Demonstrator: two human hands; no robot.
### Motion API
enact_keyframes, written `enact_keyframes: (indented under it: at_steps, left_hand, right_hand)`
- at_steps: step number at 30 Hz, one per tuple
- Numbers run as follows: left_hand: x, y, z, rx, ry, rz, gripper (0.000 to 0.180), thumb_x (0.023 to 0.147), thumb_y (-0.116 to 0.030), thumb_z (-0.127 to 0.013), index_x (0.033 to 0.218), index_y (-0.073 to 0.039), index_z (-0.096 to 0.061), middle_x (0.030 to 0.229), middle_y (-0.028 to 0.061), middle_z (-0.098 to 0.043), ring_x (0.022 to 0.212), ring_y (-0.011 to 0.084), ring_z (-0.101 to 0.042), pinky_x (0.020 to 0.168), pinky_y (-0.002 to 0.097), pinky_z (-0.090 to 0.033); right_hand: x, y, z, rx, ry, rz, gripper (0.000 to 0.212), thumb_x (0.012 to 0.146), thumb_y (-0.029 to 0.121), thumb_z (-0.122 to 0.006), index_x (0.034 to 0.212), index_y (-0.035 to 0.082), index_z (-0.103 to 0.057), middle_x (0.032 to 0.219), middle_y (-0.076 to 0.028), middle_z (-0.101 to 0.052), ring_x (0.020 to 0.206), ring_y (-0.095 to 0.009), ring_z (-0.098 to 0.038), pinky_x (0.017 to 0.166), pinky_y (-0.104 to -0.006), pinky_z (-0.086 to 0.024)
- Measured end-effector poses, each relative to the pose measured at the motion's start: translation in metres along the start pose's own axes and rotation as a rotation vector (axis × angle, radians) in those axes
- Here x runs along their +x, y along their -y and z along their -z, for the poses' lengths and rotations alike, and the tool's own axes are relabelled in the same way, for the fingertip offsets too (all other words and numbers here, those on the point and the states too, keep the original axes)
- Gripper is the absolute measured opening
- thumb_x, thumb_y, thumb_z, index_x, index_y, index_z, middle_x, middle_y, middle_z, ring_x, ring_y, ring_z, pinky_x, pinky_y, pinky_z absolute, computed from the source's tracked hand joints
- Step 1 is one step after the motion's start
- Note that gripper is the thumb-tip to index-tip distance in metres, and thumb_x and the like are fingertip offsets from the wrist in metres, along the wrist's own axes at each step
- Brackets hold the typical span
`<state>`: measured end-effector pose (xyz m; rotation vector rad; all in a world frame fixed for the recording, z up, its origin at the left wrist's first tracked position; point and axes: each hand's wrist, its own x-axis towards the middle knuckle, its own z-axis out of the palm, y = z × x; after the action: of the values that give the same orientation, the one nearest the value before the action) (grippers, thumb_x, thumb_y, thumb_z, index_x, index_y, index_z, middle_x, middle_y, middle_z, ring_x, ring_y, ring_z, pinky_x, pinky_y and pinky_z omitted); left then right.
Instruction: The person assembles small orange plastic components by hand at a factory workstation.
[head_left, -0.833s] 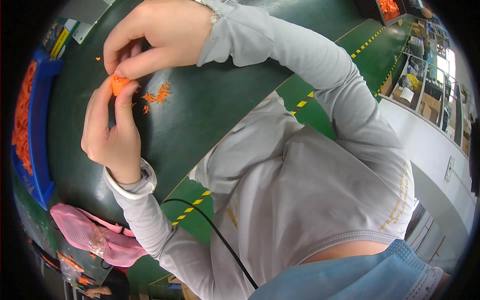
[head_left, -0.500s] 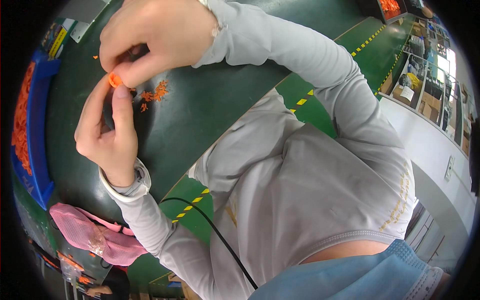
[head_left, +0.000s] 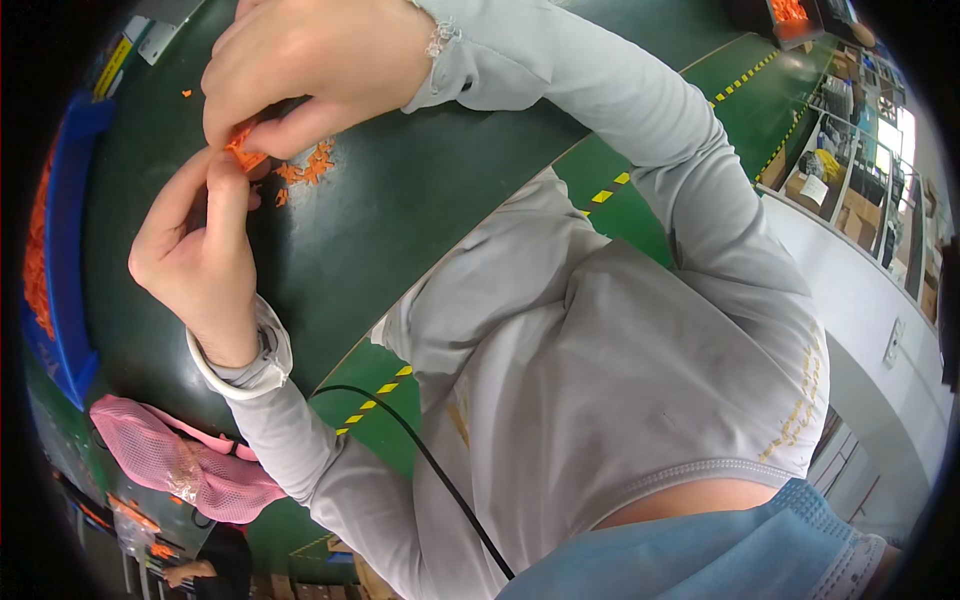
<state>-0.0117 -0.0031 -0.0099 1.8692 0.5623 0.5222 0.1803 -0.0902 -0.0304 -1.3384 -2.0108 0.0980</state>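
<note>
A small orange plastic piece (head_left: 246, 150) is pinched between the fingertips of both hands, above a dark green table (head_left: 350, 240). My left hand (head_left: 205, 255) grips it from below with thumb and forefinger. From above, my right hand (head_left: 315, 75) closes thumb and fingers on the same piece and covers part of it. Small orange scraps (head_left: 308, 172) lie on the table just right of the fingertips, and one loose bit (head_left: 187, 93) lies farther left.
At the left stands a blue bin (head_left: 75, 340) with many orange pieces (head_left: 38, 260). A pink mesh bag (head_left: 150, 450) hangs by the table's near left. A black cable (head_left: 410, 432) crosses before my body. Another person's arm (head_left: 190, 572) shows at lower left.
The orange piece has turned in my fingers, and a flatter side now faces up. My left hand has shifted slightly left, its thumb now over the piece.
</note>
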Motion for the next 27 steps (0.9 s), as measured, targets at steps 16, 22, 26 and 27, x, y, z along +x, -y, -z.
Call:
enact_keyframes:
  at_steps: [16, 22, 26, 27]
  left_hand:
    - [-0.002, -0.001, -0.005, -0.034, 0.003, 0.008, 0.012, 0.092, -0.003, -0.069, 0.096, 0.007, -0.074, 0.078, 0.0086, -0.073, 0.067, 0.0102, -0.066, 0.062, 0.0212, -0.052]
    - [-0.002, 0.0, -0.006, -0.048, 0.017, 0.03, 0.012, 0.092, -0.003, -0.069, 0.096, 0.007, -0.074, 0.077, 0.0075, -0.072, 0.068, 0.0095, -0.066, 0.063, 0.0211, -0.051]
    - [-0.002, 0.0, -0.006, 0.004, 0.02, 0.013, 0.011, 0.092, -0.003, -0.069, 0.096, 0.007, -0.074, 0.078, 0.0067, -0.072, 0.07, 0.0095, -0.067, 0.065, 0.0211, -0.052]
    - [-0.002, 0.0, -0.005, 0.026, 0.026, 0.009, 0.011, 0.092, -0.002, -0.069, 0.096, 0.007, -0.074, 0.078, 0.0066, -0.072, 0.071, 0.0095, -0.067, 0.066, 0.0211, -0.052]
  right_hand:
    - [0.002, 0.016, 0.028, -0.155, -0.165, 0.126, 0.014, 0.068, 0.025, -0.068, 0.065, 0.013, -0.063, 0.066, -0.004, -0.062, 0.07, -0.02, -0.063, 0.075, -0.0347, -0.041]
    - [0.002, 0.013, 0.026, -0.179, -0.101, 0.122, 0.015, 0.07, 0.025, -0.068, 0.064, 0.012, -0.063, 0.068, -0.004, -0.063, 0.071, -0.021, -0.064, 0.077, -0.0354, -0.041]
    - [-0.001, 0.01, 0.011, -0.308, 0.106, 0.057, 0.017, 0.084, 0.033, -0.062, 0.078, 0.017, -0.065, 0.074, 0.006, -0.065, 0.082, -0.013, -0.067, 0.085, -0.0328, -0.042]
    - [-0.001, 0.011, 0.01, -0.29, 0.101, 0.044, 0.017, 0.084, 0.033, -0.062, 0.079, 0.018, -0.066, 0.074, 0.005, -0.065, 0.082, -0.013, -0.067, 0.086, -0.0324, -0.041]
